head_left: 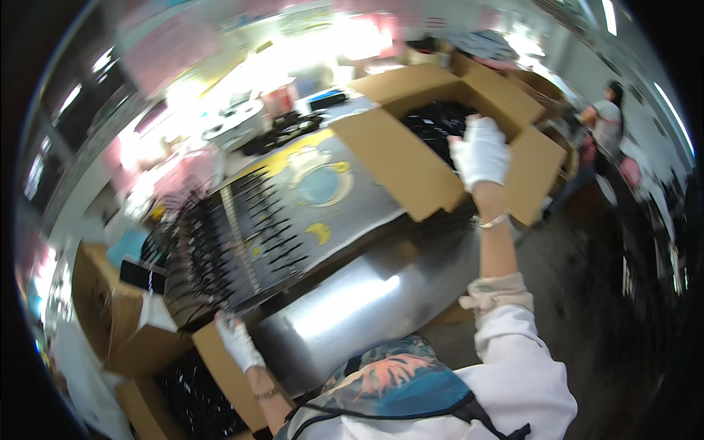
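Note:
My right hand (482,152), in a white glove with bare fingertips, hovers over a large open cardboard box (381,155) holding a heap of black items (438,125). Its thumb and forefinger stand apart, and I make out nothing between them. Also gloved in white, my left hand (238,343) is at the near left table edge. There it is beside the ends of a dense row of thin black cable-like pieces (202,249); blur hides whether its fingers touch or grip one. Several more thin black pieces (273,220) lie in a spaced row on the grey patterned mat (359,209).
Below my left hand stands an open cardboard box (220,359) with black items; another cardboard box (139,341) carries a dark phone-like slab (142,276). A shiny metal surface (345,293) lies before me. Another person (607,125) stands at the far right.

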`<state>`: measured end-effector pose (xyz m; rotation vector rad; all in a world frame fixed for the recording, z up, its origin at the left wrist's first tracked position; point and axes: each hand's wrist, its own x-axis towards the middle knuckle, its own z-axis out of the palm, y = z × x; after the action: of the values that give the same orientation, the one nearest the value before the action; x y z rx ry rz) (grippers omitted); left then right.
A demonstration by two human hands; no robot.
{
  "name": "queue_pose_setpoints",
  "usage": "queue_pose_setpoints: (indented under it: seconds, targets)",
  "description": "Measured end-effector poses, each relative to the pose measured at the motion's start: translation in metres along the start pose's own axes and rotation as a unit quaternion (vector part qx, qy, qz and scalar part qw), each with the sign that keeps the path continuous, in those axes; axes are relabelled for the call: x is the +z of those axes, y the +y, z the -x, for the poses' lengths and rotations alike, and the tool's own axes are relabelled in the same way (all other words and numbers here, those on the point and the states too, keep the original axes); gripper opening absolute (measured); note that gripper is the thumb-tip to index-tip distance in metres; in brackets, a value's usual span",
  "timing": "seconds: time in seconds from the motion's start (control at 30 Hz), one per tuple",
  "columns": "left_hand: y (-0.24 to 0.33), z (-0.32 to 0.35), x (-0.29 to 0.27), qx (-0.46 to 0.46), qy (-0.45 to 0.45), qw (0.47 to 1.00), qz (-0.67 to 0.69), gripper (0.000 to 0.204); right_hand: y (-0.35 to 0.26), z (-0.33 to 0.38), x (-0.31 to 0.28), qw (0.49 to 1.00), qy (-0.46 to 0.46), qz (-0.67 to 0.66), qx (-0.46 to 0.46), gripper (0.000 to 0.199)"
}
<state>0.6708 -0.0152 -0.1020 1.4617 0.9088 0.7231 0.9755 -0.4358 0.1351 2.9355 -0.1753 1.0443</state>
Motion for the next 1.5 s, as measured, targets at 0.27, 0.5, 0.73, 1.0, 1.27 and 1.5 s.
queue_pose_setpoints:
  seconds: [0.27, 0.5, 0.73, 1.0, 1.27, 1.5]
  targets:
    - [-0.004, -0.021, -0.009, 0.101, 0.010, 0.982, -0.163, 0.020, -0.130, 0.147, -0.017, 0.761, -0.070, -0.548, -0.341, 0.014]
    - [0.008, 0.024, 0.028, 0.161, -0.005, 0.974, -0.159, 0.010, -0.231, 0.259, -0.003, 0.709, -0.270, -0.597, -0.259, 0.090]
    - [0.020, 0.018, 0.007, 0.236, 0.016, 0.961, -0.141, 0.086, -0.300, 0.283, -0.007, 0.685, -0.231, -0.677, -0.139, 0.106]
    - [0.084, -0.059, 0.047, 0.193, -0.034, 0.948, 0.251, 0.065, -0.370, 0.250, -0.009, 0.622, -0.215, -0.752, -0.038, 0.032]
    - [0.092, -0.079, 0.060, 0.197, 0.036, 0.957, 0.211, 0.031, -0.362, 0.241, 0.008, 0.578, -0.245, -0.778, -0.006, 0.024]
    - [0.080, -0.086, 0.059, 0.219, 0.031, 0.948, 0.230, 0.041, -0.363, 0.217, 0.037, 0.233, -0.326, -0.828, 0.391, 0.036]
